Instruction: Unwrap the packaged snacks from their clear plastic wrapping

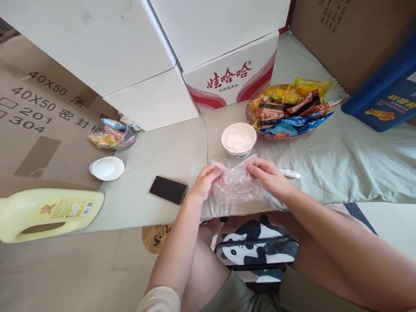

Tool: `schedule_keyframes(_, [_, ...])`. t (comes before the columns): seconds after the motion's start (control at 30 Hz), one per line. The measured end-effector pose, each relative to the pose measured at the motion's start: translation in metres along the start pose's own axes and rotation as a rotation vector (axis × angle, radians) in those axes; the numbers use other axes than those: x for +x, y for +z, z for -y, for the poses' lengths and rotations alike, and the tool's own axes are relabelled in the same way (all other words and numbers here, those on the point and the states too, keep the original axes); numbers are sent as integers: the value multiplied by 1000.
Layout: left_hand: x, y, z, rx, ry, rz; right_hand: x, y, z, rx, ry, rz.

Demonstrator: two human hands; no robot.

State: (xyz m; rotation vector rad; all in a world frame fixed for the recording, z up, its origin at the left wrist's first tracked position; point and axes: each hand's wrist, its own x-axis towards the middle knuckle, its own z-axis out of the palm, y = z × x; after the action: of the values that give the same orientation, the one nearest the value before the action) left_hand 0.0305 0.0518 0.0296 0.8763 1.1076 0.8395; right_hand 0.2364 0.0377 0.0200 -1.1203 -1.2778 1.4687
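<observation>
Forearms [325,223]: bare, reaching forward above olive shorts [312,288].
Left hand [207,180]: thumb and fingers pinching one side of a clear plastic bag [239,189].
Right hand [268,175]: pinching the bag's other side, near a slim white object [291,173].
Bag: spread between both hands, over the pale green cloth [133,195], just in front of a paper bowl [238,142].
Paper bowl: upright, whitish inside, beside heaped snack packets [289,108].
Smartphone [168,190]: flat, dark screen up, beside the left forearm.
</observation>
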Motion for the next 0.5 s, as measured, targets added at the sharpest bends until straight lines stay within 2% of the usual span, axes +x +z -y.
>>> schedule_keyframes(0.1, [0,-2,-2,3,11,-48,1,-2,-2,38,1,-151])
schedule_keyframes(0.2, [-1,-3,-3,-35,18,-72,0,-4,-2,89,-4,-198])
schedule_keyframes(0.27, [-1,-4,-4,-69,33,-77,-1,-6,-2,124,-7,-198])
schedule_keyframes(0.4, [0,-8,-6,-113,58,-2,-1,-10,0,164,37,-140])
schedule_keyframes(0.5, [1,-9,-4,-21,120,-20,0,-10,0,71,44,-141])
